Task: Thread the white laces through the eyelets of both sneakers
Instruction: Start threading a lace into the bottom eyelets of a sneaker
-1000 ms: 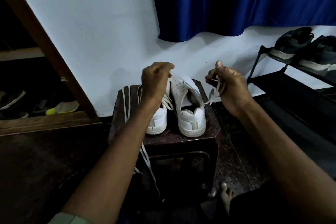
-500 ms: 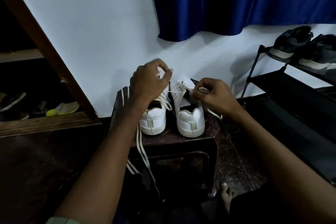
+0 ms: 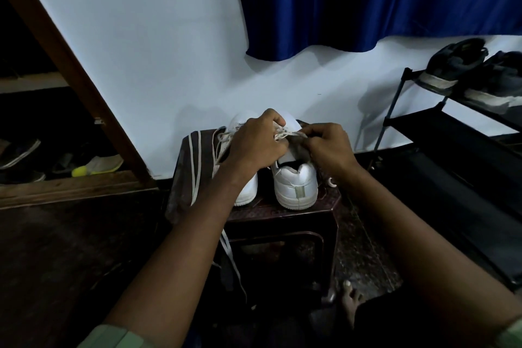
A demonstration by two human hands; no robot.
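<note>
Sneakers, two white ones, are stood side by side, heels toward the viewer, on a dark wooden stool against the wall. The right sneaker is worked over by the left hand and right hand, whose curled fingers are pinched on its white lace above the tongue. The left sneaker is partly hidden behind the left hand, and a loose white lace is draped over the stool's left edge.

I am seeing both hands working over the right sneaker on the counter: left hand and right hand are each pinching the white lace, beside the left sneaker.
</note>
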